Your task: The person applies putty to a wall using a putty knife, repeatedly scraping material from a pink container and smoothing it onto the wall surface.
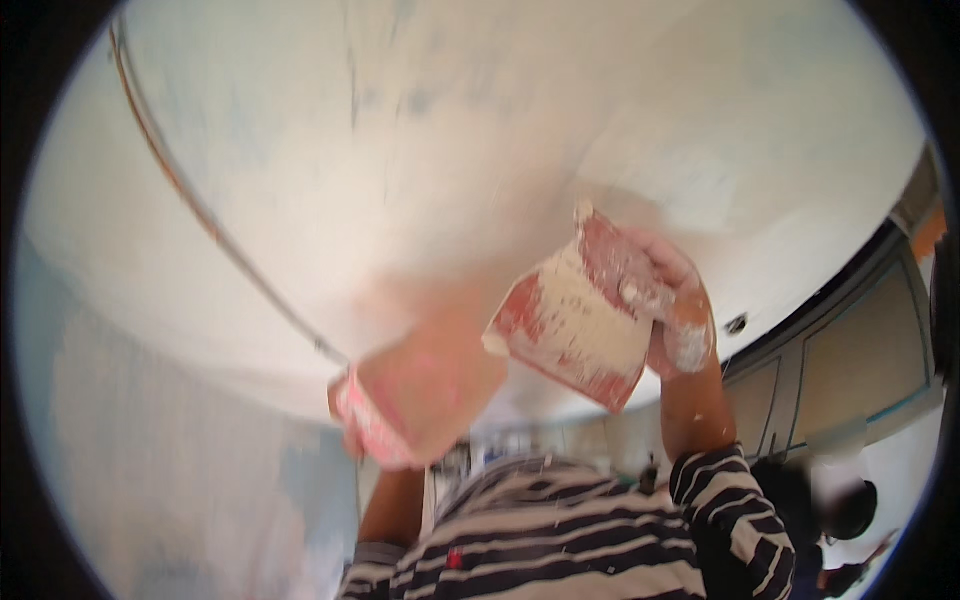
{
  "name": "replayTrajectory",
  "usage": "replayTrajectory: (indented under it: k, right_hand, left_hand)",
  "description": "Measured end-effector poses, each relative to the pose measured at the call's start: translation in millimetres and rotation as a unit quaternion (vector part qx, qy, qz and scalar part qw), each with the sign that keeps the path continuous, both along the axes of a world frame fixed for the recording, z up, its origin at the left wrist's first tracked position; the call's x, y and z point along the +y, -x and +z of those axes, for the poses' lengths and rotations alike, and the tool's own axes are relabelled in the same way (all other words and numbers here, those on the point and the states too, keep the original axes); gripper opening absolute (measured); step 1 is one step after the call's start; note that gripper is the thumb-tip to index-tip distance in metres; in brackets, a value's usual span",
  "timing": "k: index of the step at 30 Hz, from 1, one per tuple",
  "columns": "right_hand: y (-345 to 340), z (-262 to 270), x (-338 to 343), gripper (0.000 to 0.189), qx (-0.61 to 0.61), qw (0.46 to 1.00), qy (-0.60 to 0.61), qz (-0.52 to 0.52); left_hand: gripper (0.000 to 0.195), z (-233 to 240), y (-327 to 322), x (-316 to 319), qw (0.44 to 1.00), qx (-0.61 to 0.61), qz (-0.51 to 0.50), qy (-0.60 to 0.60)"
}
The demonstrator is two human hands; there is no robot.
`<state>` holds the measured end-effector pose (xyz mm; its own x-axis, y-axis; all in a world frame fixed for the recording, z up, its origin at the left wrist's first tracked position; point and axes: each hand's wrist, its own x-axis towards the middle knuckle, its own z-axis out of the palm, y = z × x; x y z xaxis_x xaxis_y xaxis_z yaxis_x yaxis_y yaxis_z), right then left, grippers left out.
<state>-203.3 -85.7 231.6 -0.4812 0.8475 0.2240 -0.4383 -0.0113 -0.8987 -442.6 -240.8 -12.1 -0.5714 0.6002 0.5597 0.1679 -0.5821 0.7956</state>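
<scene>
My left hand (354,431) grips a pink plastic block-like tool (431,397), blurred, with a brownish flat face and pale smears along its side. Most of the fingers are hidden behind it. In my right hand (684,319) is a red putty spreader (574,330), its broad blade thickly smeared with cream putty. The thumb presses on its handle side, and white putty coats the thumb. Both tools are held apart, in front of a whitish plastered surface (465,165) with faint grey-blue patches. Whether either tool touches that surface, I cannot tell.
A thin cable or pipe (191,199) runs diagonally across the plastered surface. Patchy blue-grey wall (172,450) stands at left. A small dark hole (736,324) and panelled cupboard doors (855,345) are at right. Another person (795,495) is at lower right.
</scene>
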Motion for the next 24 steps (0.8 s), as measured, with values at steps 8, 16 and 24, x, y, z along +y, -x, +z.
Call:
replayTrajectory:
  k: [8,16,24]
  right_hand:
    - [59,84,-43,0.05,0.088,0.934,-0.322,-0.125]
    - [219,182,-51,0.044,0.019,0.701,-0.619,-0.353]
    - [358,134,-36,0.048,-0.152,0.374,-0.769,-0.496]
  left_hand:
    - [0.074,-45,66,52,0.992,-0.01,0.015,-0.128]
    - [0.078,-78,210,55,0.986,-0.004,-0.002,-0.166]
    - [0.083,-126,324,48,0.986,-0.002,0.017,-0.168]
